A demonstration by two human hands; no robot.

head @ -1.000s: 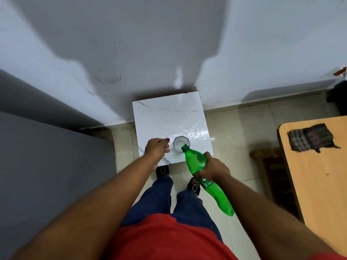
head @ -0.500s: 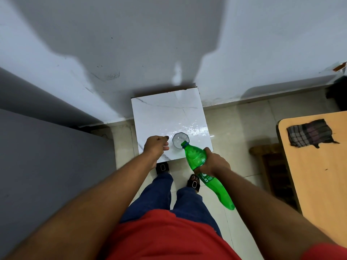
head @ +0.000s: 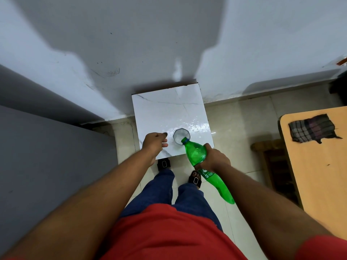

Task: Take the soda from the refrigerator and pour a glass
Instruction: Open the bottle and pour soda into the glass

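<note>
A clear glass stands near the front edge of a small white marble-top table. My right hand is shut around the middle of a green soda bottle. The bottle is tilted, its base toward me, and its uncapped mouth with a blue neck ring rests at the glass's near rim. My left hand lies on the table just left of the glass with its fingers curled in. It does not touch the glass. Something small and dark shows at its fingertips, too small to identify.
A grey refrigerator side fills the left. At the right is a wooden table with a checked cloth on it, and a low dark wooden stool beside it. The white wall stands behind the small table.
Both hands, the bottle and the glass keep the same positions relative to each other. The whole scene has slid slightly upward in view.
</note>
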